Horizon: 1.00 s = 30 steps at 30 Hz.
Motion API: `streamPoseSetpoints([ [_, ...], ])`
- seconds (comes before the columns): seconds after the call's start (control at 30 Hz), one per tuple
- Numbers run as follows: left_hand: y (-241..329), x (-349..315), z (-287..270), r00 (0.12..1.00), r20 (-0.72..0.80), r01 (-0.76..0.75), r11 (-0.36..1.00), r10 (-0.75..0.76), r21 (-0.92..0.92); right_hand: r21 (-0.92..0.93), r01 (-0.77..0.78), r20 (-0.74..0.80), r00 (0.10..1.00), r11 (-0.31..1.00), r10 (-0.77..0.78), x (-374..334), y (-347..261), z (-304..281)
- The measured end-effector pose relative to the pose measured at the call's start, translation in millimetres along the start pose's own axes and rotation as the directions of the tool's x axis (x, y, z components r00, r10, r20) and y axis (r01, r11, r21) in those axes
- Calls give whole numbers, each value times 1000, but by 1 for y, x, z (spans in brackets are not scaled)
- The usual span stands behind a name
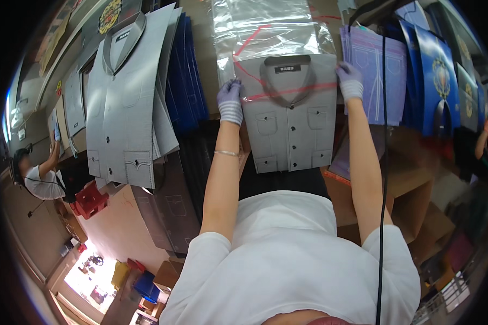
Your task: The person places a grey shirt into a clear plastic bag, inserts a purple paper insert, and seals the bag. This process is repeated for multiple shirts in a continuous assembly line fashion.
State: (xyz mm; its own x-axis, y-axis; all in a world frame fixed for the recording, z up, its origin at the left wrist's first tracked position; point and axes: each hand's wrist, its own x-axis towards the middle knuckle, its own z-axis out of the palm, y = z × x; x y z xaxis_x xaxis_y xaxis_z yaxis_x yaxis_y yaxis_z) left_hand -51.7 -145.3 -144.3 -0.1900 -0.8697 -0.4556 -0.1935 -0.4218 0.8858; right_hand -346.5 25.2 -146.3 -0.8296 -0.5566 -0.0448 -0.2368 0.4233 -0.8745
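Observation:
A flat grey paper shirt (303,132) with a collar, dark buttons and printed pockets lies in front of me. Its upper part is under a clear plastic bag (271,40) marked with red lines, which stretches away beyond the collar. My left hand (230,100), in a purple and white striped glove, has its fingers closed at the bag's left edge, next to the shirt's shoulder. On the other side my right hand (350,80), gloved the same way, pinches at the upper right corner of shirt and bag. Its fingertips are partly hidden.
Grey paper shirts (122,103) stand stacked at left, beside dark blue sheets (184,81). Purple printed sheets (374,73) and blue ones (439,76) are at right. A black cable (384,162) hangs by my right arm. Cardboard boxes (412,208) stand below. Another person (43,176) works far left.

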Motion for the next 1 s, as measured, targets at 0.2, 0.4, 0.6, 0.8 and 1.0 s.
streamPoseSetpoints([
  [0.2, -21, -50, -25, 1000, -6, -18, 1000, 18, -1, 90, -244, 62, 969, 965, 239, -94, 28, -30],
  [0.4, -65, -82, -55, 996, 30, -87, 996, 86, 13, 76, -78, 46, 996, 994, 75, -141, 17, -52],
  [0.6, 53, -54, -8, 993, 83, -85, 996, 83, 26, 149, -170, 42, 985, 974, 165, -76, -35, -59],
  [0.8, -29, -81, -25, 976, 103, 188, 981, -192, 43, 227, -612, 165, 791, 757, 589, -118, 8, -62],
  [1.0, 77, -123, -26, 908, 161, -356, 916, 386, -185, 325, 79, -251, 968, 942, 6, -119, -101, -75],
])
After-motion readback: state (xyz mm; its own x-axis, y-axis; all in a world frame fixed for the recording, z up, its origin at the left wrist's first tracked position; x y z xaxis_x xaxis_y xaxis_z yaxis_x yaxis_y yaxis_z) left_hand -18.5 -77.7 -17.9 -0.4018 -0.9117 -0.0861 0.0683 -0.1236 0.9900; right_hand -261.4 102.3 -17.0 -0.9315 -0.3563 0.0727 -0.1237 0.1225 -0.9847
